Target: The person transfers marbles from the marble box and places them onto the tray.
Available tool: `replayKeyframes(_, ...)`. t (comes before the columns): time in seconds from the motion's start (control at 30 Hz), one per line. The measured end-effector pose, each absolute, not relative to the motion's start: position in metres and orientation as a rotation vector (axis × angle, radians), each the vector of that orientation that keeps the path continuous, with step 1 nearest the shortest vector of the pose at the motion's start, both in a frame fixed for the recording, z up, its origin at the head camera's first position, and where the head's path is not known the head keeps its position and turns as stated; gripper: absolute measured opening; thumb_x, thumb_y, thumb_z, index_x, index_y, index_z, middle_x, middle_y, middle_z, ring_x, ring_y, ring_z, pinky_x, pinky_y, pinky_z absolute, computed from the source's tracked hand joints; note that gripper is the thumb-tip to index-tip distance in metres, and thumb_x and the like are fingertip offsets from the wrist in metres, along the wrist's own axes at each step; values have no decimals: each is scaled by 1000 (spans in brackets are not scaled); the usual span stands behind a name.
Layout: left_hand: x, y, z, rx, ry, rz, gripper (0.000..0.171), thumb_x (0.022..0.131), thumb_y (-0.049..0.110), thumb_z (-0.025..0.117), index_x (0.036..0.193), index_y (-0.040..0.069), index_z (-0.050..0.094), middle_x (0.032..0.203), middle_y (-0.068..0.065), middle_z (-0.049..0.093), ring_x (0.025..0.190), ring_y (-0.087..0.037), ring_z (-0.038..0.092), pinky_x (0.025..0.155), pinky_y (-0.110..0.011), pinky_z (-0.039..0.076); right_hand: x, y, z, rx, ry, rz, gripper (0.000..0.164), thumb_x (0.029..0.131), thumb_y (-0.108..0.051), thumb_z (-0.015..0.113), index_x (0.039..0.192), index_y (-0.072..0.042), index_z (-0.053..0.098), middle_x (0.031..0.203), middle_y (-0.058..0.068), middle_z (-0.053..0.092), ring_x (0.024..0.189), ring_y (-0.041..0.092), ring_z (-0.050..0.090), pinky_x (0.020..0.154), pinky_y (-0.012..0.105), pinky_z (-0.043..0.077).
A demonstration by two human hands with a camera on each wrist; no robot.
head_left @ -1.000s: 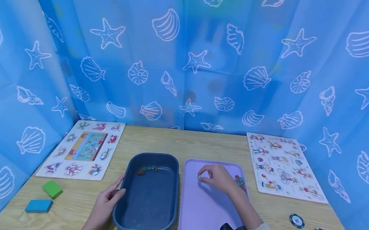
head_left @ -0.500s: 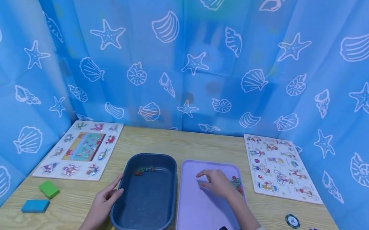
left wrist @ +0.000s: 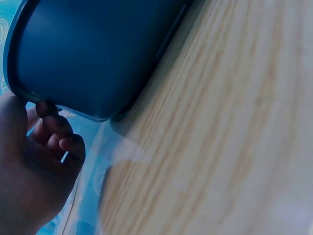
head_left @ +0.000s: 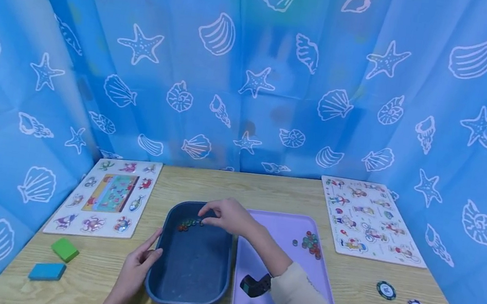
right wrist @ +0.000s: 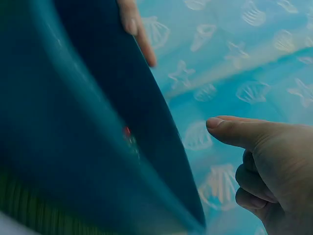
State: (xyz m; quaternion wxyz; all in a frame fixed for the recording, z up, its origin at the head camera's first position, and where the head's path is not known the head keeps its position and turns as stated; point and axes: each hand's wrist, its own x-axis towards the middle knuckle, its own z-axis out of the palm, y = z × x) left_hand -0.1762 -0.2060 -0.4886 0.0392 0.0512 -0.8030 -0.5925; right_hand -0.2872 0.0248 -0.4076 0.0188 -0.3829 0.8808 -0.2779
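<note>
A dark blue rectangular bin stands on the table, with several small red and green glass marbles at its far end. My left hand holds the bin's left rim; in the left wrist view its fingers touch the rim. Over the bin's far right part, my right hand has thumb and index fingertips brought close together, pinching a marble that is nearly hidden. In the right wrist view the thumb points toward the bin's wall, and no marble shows between the fingertips. More marbles lie on the purple tray.
The tray sits just right of the bin. Picture puzzle boards lie at the back left and back right. A green block and a blue block are at left, two poker chips at right. A shell-patterned curtain surrounds the table.
My right hand has moved left from the tray to over the bin's far end, uncovering the marbles on the tray. The left hand has stayed at the bin's left rim.
</note>
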Motion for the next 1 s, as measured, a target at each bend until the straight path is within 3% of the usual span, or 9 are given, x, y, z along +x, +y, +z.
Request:
replayKeyframes(0.23,-176,-206,-491,126,-2436,-1845,46,91,22,51,136,22,40,88,-15,66,67,-14,59,65,-21,47,-298,-21,-411,-1252,2696,-729,17,85,-30,60,100,-23,66,55,-6,39,47,8,35,48,19,30)
replayKeyframes(0.57,-178,-208,-492,97,-2395,-1880,46,91,18,52,136,22,41,88,-17,66,71,-17,62,65,-23,48,-320,-37,-445,-1174,2731,-591,12,82,-26,64,93,-23,69,58,-5,47,47,8,38,50,18,34)
replayKeyframes(0.7,-178,-208,-490,100,-2396,-1879,46,91,17,52,135,23,42,84,-16,66,66,-16,61,63,-23,48,-323,-40,-453,-1140,2742,-559,11,81,-25,66,91,-24,69,77,-10,60,57,6,46,59,18,38)
replayKeyframes(0.87,-177,-208,-488,79,-2401,-1884,45,91,18,52,134,23,42,74,-16,63,58,-15,56,57,-22,45,-322,-42,-458,-1072,2752,-530,11,80,-25,67,90,-26,69,82,-11,61,60,7,47,62,20,39)
replayKeyframes(1.0,-176,-210,-488,89,-2403,-1894,45,91,20,52,135,22,42,80,-18,65,63,-16,59,60,-23,46,-321,-44,-460,-1057,2757,-511,10,79,-27,67,89,-27,68,82,-13,61,64,7,49,66,23,40)
